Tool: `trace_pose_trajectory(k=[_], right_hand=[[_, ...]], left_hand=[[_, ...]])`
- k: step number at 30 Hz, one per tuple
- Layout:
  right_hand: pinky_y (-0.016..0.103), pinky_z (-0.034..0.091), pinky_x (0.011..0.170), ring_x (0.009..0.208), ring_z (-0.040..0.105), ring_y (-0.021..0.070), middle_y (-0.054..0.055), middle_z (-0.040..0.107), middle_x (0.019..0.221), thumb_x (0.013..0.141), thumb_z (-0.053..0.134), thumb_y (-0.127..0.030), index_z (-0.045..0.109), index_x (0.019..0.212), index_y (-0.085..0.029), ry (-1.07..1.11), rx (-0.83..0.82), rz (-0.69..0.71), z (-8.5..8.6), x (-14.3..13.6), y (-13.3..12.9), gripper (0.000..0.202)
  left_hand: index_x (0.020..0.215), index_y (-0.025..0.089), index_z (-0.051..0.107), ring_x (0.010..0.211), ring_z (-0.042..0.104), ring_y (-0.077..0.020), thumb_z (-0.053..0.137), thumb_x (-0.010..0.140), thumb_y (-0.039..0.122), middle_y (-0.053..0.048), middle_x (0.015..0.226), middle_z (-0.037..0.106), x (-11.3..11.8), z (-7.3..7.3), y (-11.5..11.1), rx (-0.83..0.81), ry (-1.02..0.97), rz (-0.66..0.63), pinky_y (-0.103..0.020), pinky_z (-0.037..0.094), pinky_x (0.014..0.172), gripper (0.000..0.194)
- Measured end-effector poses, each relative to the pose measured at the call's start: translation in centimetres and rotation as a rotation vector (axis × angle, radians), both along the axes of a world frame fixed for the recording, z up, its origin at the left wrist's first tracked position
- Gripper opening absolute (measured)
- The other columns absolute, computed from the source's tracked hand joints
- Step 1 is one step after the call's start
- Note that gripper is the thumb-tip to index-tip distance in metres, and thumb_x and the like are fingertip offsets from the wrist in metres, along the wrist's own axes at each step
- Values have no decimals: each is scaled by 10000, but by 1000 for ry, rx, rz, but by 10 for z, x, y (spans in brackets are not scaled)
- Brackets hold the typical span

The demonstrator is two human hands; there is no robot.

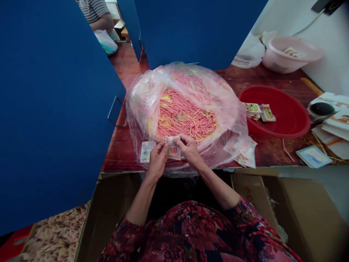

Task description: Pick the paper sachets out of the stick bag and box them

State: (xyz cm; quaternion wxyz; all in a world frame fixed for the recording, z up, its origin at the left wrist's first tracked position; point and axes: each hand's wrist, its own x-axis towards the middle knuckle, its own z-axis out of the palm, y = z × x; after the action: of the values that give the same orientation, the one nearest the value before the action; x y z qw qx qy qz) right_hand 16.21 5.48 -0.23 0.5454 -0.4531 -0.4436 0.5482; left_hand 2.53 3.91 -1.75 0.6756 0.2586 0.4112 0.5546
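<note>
My left hand [159, 157] and my right hand [190, 148] pinch the upper part of a small clear packet [173, 151] between them. Thin pink sticks show through its front. Just behind my hands, a large clear plastic bag [231, 105] lies open around a heap of thin pink and yellow sticks [185, 112]. A small printed packet [145, 152] is at the left, by my left hand. Several flat printed packets [246, 153] lie to the right of the bag, near the table's front edge.
A red basin [286, 112] with several filled packets [267, 112] stands on the right. Behind it is a pink basin [294, 54]. A notepad [313, 156] lies at the front right. Blue panels [54, 109] stand left and behind. Beyond the gap, another person's striped sleeve [95, 9] shows.
</note>
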Motion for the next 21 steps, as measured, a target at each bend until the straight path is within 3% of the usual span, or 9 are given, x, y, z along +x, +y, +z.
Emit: trace_pose_trajectory(k=[4,9,13,15,17,19,21], right_hand=[[234,379,564,592,443,116,-46,523,614,834,663,-342,607,668,-204,23,-47,-119,-7,6,-1,223],[253,418,623,648,511,136,-24,603,686,839,658,-361,674,749,-215,-125,15,-111,8,16,-22,172],[265,449,687,704,536,151,-10,616,736,929,573,-342,665,794,-230,-276,90,-343,25,37,-51,198],[271,451,708,729,548,159,-2,625,767,951,527,-315,654,831,-232,-394,138,-584,32,68,-64,193],[285,445,721,736,553,168,7,627,788,926,512,-269,640,847,-223,-555,172,-885,35,116,-71,157],[313,424,711,701,532,178,18,595,754,906,506,-244,603,795,-215,-716,140,-1173,27,174,-68,151],[346,392,686,673,506,194,24,546,685,887,518,-221,518,699,-238,-841,76,-1360,9,225,-57,188]], left_hand=[[1027,177,758,860,723,-206,900,666,412,-71,972,775,3,0,-4,-54,52,-141,-313,578,792,454],[919,183,783,790,714,-200,900,650,347,-47,865,779,16,0,-11,41,222,-254,-285,571,733,337],[883,185,795,787,711,-219,896,651,311,-79,874,771,13,8,-14,66,279,-397,-291,566,739,283],[891,177,794,731,684,-197,870,685,330,-80,844,756,-4,6,-11,105,424,-307,-278,549,720,268],[910,184,780,660,629,-166,809,743,379,-52,796,727,-29,0,-7,144,619,-85,-270,522,675,258],[923,195,754,664,595,-165,742,784,415,-30,795,702,-57,-9,-3,161,833,143,-280,503,674,260],[930,198,726,741,596,-194,713,785,426,-34,833,682,-83,-18,0,166,1092,274,-319,499,737,271]])
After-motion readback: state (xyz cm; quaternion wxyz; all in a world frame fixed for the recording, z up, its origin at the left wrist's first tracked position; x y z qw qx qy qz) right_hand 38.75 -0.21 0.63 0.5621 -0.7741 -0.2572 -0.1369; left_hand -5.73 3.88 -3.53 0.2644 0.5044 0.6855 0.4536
